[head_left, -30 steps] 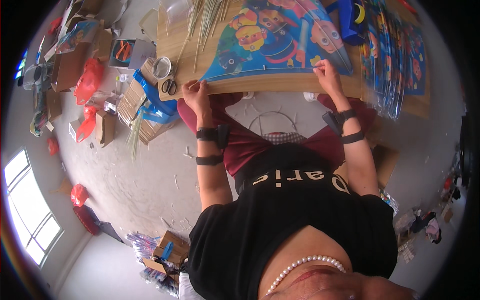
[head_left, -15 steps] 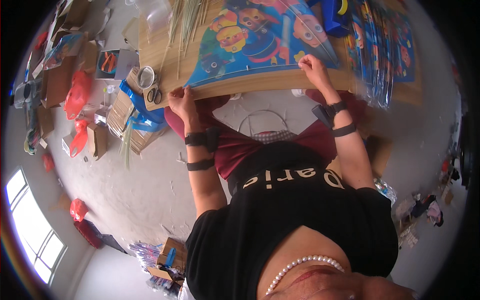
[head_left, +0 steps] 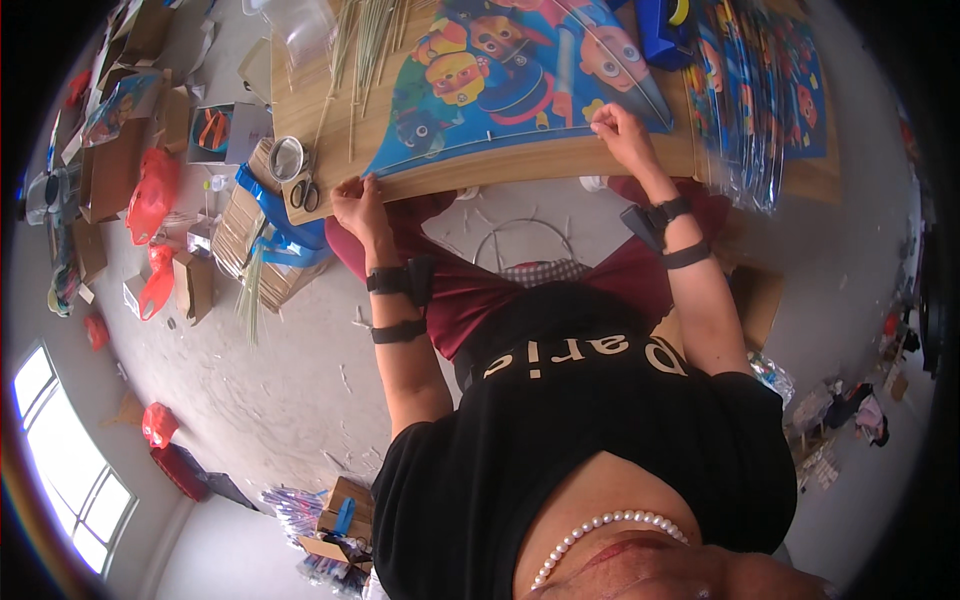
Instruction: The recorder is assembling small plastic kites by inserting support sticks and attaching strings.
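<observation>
Table end, left: steel scissors (head_left: 304, 193) beside clear tape roll (head_left: 286, 157)
Table top: bundle of thin pale sticks (head_left: 362, 50)
Table right: stack of colourful printed sheets in clear sleeves (head_left: 757, 100)
Floor, left: red plastic bags (head_left: 150, 195), open cardboard boxes (head_left: 110, 165)
Lower left: bright window (head_left: 62, 462)

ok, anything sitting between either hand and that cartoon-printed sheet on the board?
Nothing visible. The left hand rests at the lower left corner of the cartoon-printed sheet, and the right hand is on its lower right edge. The scissors and tape roll lie off to the left, and the thin sticks cross only the sheet's upper left.
</observation>
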A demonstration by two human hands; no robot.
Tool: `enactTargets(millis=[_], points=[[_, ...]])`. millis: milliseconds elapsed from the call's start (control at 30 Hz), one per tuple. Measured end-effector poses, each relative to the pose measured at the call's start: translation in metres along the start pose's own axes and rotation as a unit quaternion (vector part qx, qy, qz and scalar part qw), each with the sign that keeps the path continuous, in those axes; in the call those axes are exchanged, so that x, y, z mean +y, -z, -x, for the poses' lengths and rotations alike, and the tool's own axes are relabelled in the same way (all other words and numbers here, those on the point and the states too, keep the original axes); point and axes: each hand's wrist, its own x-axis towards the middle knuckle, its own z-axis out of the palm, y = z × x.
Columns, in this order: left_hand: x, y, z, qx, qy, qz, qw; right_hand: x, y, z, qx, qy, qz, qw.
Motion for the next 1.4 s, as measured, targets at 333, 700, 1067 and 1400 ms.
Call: enactTargets(millis=[333, 700, 1067, 1400], points=[[-0.001, -0.002, 0.004, 0.018, -0.03, -0.032, 0.999, 0.012, -0.009, -0.002, 0.028, -0.032, 0.021, 0.999], [-0.007, -0.002, 0.0, 0.035, -0.019, -0.089, 0.995, 0.016, -0.013, -0.004, 0.042, -0.041, 0.022, 0.998], [-0.01, -0.004, -0.002, 0.041, -0.059, -0.153, 0.986, 0.01, -0.015, -0.002, 0.069, -0.035, 0.048, 0.996], [-0.009, -0.008, -0.003, 0.048, -0.076, -0.161, 0.983, 0.005, -0.015, -0.002, 0.083, -0.044, 0.062, 0.994]])
